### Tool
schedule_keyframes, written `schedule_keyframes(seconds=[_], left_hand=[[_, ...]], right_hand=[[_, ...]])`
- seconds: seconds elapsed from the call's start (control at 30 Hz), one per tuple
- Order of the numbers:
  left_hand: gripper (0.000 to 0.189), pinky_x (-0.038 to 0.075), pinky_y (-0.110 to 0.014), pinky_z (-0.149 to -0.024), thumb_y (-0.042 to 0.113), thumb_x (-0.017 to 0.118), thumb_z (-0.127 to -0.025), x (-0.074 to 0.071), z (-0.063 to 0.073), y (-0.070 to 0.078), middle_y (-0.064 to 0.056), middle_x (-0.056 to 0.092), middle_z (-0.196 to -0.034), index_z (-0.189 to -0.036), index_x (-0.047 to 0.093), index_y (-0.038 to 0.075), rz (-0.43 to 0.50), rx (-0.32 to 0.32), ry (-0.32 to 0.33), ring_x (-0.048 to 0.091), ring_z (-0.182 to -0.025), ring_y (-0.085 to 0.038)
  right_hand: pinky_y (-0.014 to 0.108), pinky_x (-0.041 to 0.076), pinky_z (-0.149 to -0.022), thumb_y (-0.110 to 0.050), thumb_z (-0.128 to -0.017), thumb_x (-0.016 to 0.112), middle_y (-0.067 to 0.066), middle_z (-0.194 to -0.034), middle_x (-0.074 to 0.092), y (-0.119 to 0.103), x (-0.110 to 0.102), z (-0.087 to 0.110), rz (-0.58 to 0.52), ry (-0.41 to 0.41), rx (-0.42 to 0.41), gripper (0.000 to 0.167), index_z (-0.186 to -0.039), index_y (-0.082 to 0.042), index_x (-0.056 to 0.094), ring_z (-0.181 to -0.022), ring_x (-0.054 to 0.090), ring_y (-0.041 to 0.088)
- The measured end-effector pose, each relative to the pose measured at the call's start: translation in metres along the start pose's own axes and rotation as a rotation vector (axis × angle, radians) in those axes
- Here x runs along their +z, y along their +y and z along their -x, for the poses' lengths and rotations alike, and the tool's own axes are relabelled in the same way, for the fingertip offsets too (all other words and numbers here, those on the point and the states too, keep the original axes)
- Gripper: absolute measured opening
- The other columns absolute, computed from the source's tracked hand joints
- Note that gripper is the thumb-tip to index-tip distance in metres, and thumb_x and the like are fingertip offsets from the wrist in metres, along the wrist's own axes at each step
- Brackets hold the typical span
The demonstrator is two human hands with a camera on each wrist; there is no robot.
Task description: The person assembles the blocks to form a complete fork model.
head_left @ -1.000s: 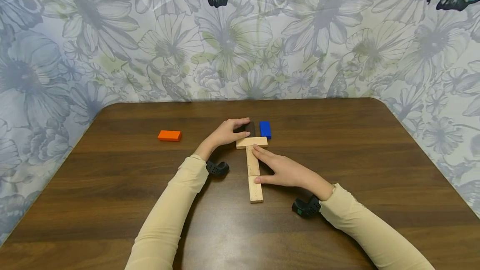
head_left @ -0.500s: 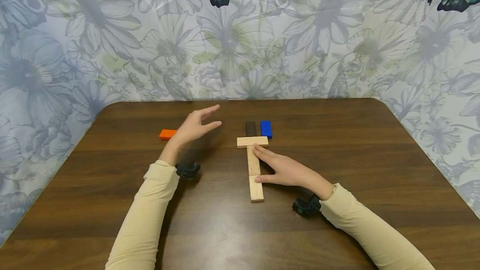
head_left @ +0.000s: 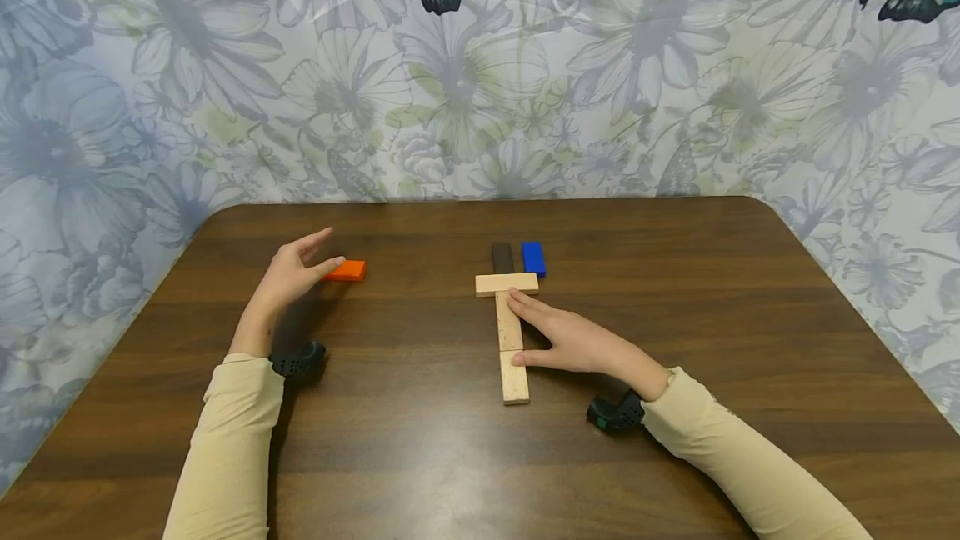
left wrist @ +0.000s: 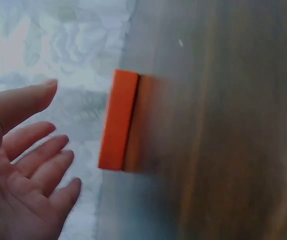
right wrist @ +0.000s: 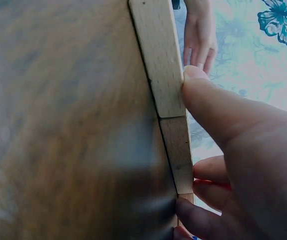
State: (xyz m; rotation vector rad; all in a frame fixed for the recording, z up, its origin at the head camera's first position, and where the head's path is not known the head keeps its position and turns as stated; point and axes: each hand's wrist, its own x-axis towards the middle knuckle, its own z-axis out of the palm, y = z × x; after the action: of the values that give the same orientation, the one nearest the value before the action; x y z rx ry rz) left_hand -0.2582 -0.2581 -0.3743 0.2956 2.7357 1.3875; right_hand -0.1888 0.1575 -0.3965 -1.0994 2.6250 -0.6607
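My left hand (head_left: 288, 277) hovers at an orange block (head_left: 351, 271) on the left of the table, its thumb overlapping the block in the head view. In the left wrist view, thumb and fingers are spread, with the orange block (left wrist: 118, 120) beyond their tips. My right hand (head_left: 577, 340) rests on two light wooden blocks laid end to end: fingertips on the far block (head_left: 508, 330), thumb on the near block (head_left: 515, 386). Across their far end lies a third light wooden block (head_left: 491, 285), forming a T. Behind it are a dark brown block (head_left: 502, 257) and a blue block (head_left: 533, 260).
The brown wooden table (head_left: 420, 457) has rounded far corners. A flower-patterned wall covering (head_left: 457, 98) with butterflies rises right behind it. Each wrist carries a black camera, such as the left wrist camera (head_left: 300, 361).
My left hand has let go of the dark block behind the T and moved left to the orange block. My right hand has stayed on the wooden blocks.
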Motion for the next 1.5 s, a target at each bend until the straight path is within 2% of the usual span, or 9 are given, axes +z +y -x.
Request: schedule_keyframes(seconds=[0.17,0.3,0.77,0.83,0.97,1.07,1.17,1.3,1.5], left_hand=[[0.083,0.014,-0.052,-0.106,0.024,0.064,-0.091,-0.002,0.000,-0.016,-0.020,0.008,-0.152,-0.150,0.010,0.002,0.009,-0.022,-0.115,0.008,-0.137,-0.039],[0.082,0.013,-0.051,-0.106,0.018,0.066,-0.090,-0.003,-0.001,-0.026,-0.022,0.014,-0.151,-0.149,0.012,0.000,0.011,0.002,-0.151,0.010,-0.137,-0.038],[0.056,0.030,-0.052,-0.100,0.010,0.068,-0.087,-0.003,0.001,-0.038,-0.024,0.050,-0.130,-0.137,0.045,-0.002,-0.032,0.034,-0.003,0.040,-0.124,-0.039],[0.054,0.033,-0.049,-0.099,0.011,0.069,-0.087,-0.002,0.001,-0.040,-0.023,0.051,-0.129,-0.135,0.048,-0.002,-0.035,0.042,0.013,0.043,-0.122,-0.037],[0.051,0.044,-0.028,-0.090,0.016,0.069,-0.087,0.000,0.000,-0.042,-0.021,0.055,-0.125,-0.131,0.052,-0.002,0.018,0.064,0.070,0.052,-0.114,-0.027],[0.050,0.046,-0.016,-0.079,0.016,0.069,-0.087,0.002,0.000,-0.040,-0.014,0.058,-0.123,-0.131,0.052,-0.003,0.148,0.067,0.115,0.058,-0.102,-0.014],[0.049,0.047,-0.018,-0.079,0.007,0.065,-0.089,0.004,0.001,-0.030,-0.007,0.058,-0.121,-0.133,0.047,-0.007,0.398,0.067,0.111,0.059,-0.096,-0.008],[0.049,0.047,-0.025,-0.084,-0.009,0.057,-0.089,0.011,-0.004,-0.017,-0.007,0.053,-0.123,-0.136,0.042,-0.009,0.761,0.062,0.053,0.059,-0.101,-0.012],[0.047,0.043,-0.028,-0.089,-0.012,0.054,-0.089,0.028,-0.020,-0.003,-0.010,0.051,-0.127,-0.135,0.047,-0.004,1.003,0.033,-0.019,0.056,-0.108,-0.016]], right_hand=[[0.041,0.026,-0.105,-0.053,-0.089,0.054,0.008,-0.154,0.010,0.001,0.000,0.000,-0.004,0.000,-0.005,0.085,-0.149,-0.005,0.019,-0.137,0.018,0.024],[0.041,0.027,-0.105,-0.054,-0.089,0.054,0.007,-0.155,0.010,0.001,0.000,0.000,-0.002,-0.001,-0.005,0.085,-0.149,-0.006,0.019,-0.137,0.018,0.024],[0.042,0.027,-0.105,-0.054,-0.089,0.054,0.007,-0.155,0.009,0.002,-0.001,0.001,-0.003,0.005,-0.006,0.084,-0.149,-0.007,0.019,-0.137,0.019,0.025],[0.042,0.027,-0.105,-0.054,-0.089,0.054,0.006,-0.155,0.009,0.002,-0.001,0.001,-0.002,0.004,-0.004,0.084,-0.150,-0.007,0.019,-0.137,0.019,0.024],[0.043,0.027,-0.105,-0.054,-0.089,0.054,0.007,-0.155,0.010,0.002,0.000,0.000,0.000,0.003,-0.006,0.084,-0.150,-0.007,0.018,-0.137,0.019,0.025],[0.042,0.027,-0.105,-0.054,-0.089,0.053,0.007,-0.155,0.009,0.003,0.001,0.000,0.001,0.003,-0.006,0.084,-0.150,-0.007,0.018,-0.137,0.019,0.024],[0.043,0.026,-0.105,-0.054,-0.090,0.053,0.007,-0.155,0.009,0.004,0.001,0.001,0.000,0.005,-0.008,0.084,-0.150,-0.007,0.019,-0.137,0.018,0.025],[0.043,0.026,-0.105,-0.053,-0.090,0.054,0.007,-0.155,0.009,0.004,0.000,0.001,-0.002,0.002,-0.006,0.084,-0.149,-0.006,0.018,-0.137,0.018,0.024],[0.042,0.026,-0.105,-0.053,-0.089,0.054,0.007,-0.155,0.009,0.004,0.000,0.001,-0.006,0.004,-0.012,0.084,-0.149,-0.006,0.019,-0.137,0.018,0.024]])
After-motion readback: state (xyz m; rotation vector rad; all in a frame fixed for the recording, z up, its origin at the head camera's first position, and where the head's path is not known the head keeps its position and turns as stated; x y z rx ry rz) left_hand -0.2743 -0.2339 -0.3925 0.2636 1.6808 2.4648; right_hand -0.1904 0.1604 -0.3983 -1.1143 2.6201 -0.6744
